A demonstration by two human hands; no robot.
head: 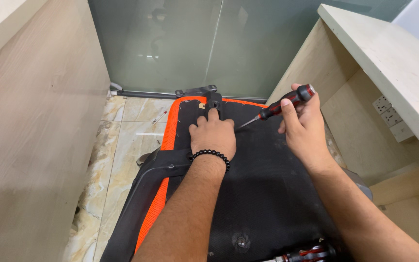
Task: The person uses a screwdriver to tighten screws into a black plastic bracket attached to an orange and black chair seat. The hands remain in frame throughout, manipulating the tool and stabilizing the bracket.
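Note:
An upturned office chair seat, black underneath with orange mesh edging, lies on the floor before me. My left hand, with a black bead bracelet at the wrist, presses flat on the seat's underside, its finger resting on a black metal bracket at the far end. My right hand grips a screwdriver with a red and black handle, its tip pointing down and left toward the seat beside my left hand.
A frosted glass partition stands at the back. Wooden desk panels rise on the left and right, with wall sockets on the right. Marble floor tiles show on the left. A second red-handled tool lies at the bottom edge.

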